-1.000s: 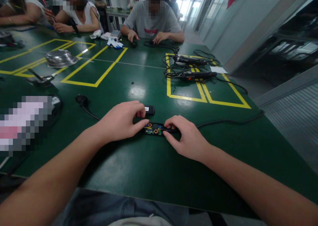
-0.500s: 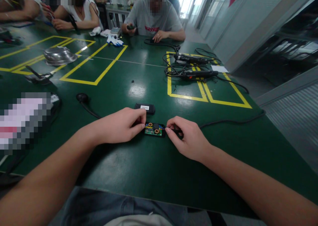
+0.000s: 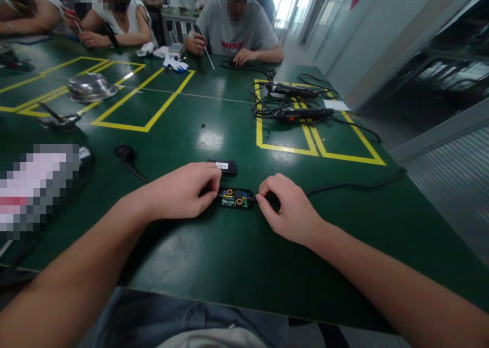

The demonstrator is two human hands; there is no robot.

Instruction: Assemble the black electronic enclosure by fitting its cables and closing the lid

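A green circuit board (image 3: 229, 202) with copper-wound coils and coloured wires lies in an open black plastic case (image 3: 250, 206) on the table in front of me. My left hand (image 3: 196, 190) pinches the black cord at the case's left end; the fingers hide the grip. On the other side, my right hand (image 3: 288, 209) has thumb and index finger closed on the cord at the right end. Just behind the case rests its ribbed black cover (image 3: 231, 168) with a white label, partly behind my left hand. A black plug (image 3: 124, 153) ends the left cord. The right cord (image 3: 355, 187) runs toward the table's right edge.
Soldering irons with tangled cables (image 3: 301, 114) lie within yellow tape at the back right. A metal bowl (image 3: 91, 87) and a dark tool in a stand (image 3: 59, 119) are at left, gloves (image 3: 175, 63) farther back. A co-worker (image 3: 233, 27) sits opposite, holding a screwdriver (image 3: 206, 50).
My left hand has shifted slightly left, and more of the case's left end shows. My right fingertips sit a little off the case's right end. The co-worker opposite has raised the screwdriver.
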